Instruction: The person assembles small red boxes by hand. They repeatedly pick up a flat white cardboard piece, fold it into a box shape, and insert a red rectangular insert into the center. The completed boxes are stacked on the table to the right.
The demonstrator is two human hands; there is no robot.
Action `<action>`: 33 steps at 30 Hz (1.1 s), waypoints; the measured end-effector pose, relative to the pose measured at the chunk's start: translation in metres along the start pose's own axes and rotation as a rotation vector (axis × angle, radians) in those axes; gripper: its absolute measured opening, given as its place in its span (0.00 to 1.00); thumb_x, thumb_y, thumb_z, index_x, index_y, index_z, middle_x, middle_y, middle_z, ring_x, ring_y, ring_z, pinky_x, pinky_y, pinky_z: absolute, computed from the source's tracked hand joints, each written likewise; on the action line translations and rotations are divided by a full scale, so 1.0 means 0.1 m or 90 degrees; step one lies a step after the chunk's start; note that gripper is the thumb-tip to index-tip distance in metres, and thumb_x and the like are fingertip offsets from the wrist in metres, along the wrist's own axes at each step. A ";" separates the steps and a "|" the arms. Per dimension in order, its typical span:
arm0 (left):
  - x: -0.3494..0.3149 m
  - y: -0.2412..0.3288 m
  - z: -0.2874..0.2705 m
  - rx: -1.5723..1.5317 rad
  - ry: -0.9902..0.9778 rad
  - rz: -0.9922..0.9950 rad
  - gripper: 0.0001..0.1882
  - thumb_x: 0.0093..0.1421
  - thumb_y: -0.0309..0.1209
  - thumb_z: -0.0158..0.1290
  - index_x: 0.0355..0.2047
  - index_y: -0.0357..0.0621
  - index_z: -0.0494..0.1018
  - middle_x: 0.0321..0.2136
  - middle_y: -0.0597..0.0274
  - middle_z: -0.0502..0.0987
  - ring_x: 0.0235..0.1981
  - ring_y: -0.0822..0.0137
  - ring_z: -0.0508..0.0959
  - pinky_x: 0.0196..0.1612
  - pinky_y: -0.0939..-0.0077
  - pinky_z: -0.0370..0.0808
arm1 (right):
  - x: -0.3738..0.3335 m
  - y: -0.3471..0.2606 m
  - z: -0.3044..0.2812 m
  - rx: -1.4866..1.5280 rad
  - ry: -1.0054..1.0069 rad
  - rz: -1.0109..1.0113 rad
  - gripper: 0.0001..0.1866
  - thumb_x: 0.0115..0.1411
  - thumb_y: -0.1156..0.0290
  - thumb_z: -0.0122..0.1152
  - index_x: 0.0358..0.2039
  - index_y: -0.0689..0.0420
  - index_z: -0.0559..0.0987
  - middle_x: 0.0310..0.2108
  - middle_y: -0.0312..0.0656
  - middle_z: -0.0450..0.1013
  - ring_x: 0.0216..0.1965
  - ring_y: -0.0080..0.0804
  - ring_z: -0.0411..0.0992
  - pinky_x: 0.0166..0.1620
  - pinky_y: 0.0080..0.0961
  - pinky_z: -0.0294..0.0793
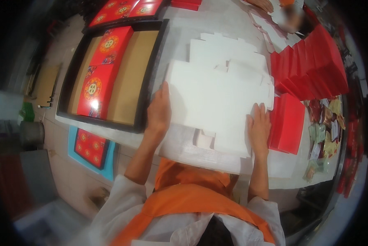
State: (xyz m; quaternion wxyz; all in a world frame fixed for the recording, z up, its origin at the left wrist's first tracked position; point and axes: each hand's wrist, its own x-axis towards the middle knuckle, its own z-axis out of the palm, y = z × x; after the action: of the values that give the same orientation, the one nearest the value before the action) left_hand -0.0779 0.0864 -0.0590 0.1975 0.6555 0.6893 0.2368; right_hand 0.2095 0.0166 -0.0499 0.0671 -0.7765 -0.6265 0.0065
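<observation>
In front of me on the table lies a flat white cardboard box blank point(217, 94), unfolded, with notched flaps and tabs along its edges. It may be more than one layer; the overlapping parts make that hard to tell. My left hand point(159, 110) is closed at the blank's left edge, its fingertips partly hidden from view. At the opposite edge my right hand point(259, 126) rests with fingers stretched out, touching the cardboard beside a side tab. A small cut-out point(204, 139) shows at the near edge of the blank.
To the left, a black-rimmed tray point(141, 119) holds patterned red boxes point(96, 86). Stacked red boxes point(307, 67) and another red box point(287, 125) stand at the right, near small packets point(321, 135). Another person's hand point(261, 5) shows at the far side.
</observation>
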 end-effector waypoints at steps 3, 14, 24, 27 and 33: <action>0.04 -0.01 -0.01 -0.023 0.069 0.095 0.18 0.55 0.22 0.42 0.48 0.37 0.63 0.43 0.45 0.68 0.40 0.47 0.71 0.43 0.62 0.69 | 0.00 0.00 0.01 0.007 0.002 0.005 0.24 0.58 0.64 0.46 0.55 0.56 0.59 0.58 0.48 0.51 0.57 0.53 0.48 0.55 0.44 0.50; 0.22 -0.19 0.15 -0.210 0.094 0.105 0.10 0.52 0.26 0.48 0.34 0.33 0.69 0.30 0.48 0.73 0.33 0.50 0.73 0.37 0.65 0.69 | 0.00 0.00 0.01 -0.005 0.014 -0.005 0.24 0.59 0.64 0.45 0.55 0.57 0.59 0.58 0.49 0.51 0.57 0.53 0.48 0.56 0.44 0.49; 0.35 0.32 -0.42 -0.288 -0.052 0.070 0.17 0.55 0.29 0.45 0.44 0.34 0.63 0.31 0.54 0.73 0.34 0.66 0.73 0.38 0.73 0.69 | 0.00 0.03 -0.03 0.004 0.008 -0.025 0.25 0.59 0.63 0.44 0.56 0.56 0.58 0.59 0.50 0.50 0.59 0.52 0.46 0.58 0.42 0.46; 0.26 0.41 -0.60 -0.405 -0.190 0.225 0.20 0.55 0.28 0.44 0.48 0.33 0.61 0.35 0.56 0.72 0.37 0.68 0.72 0.42 0.76 0.68 | -0.02 0.05 -0.06 0.047 0.031 -0.052 0.26 0.58 0.66 0.46 0.56 0.58 0.57 0.58 0.52 0.50 0.59 0.50 0.47 0.59 0.39 0.47; 0.00 0.68 -1.39 -0.831 -0.149 0.043 0.25 0.49 0.27 0.49 0.49 0.32 0.62 0.39 0.59 0.71 0.39 0.68 0.71 0.44 0.77 0.67 | -0.08 0.19 -0.44 0.383 0.228 0.052 0.28 0.56 0.72 0.48 0.56 0.64 0.55 0.55 0.49 0.56 0.55 0.37 0.58 0.55 0.27 0.56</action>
State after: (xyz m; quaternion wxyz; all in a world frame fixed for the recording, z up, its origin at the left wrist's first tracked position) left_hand -0.1040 0.0788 0.0930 0.6203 0.4441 0.3570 0.5391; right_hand 0.2306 0.0007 -0.0088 0.4014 -0.7351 -0.5434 0.0569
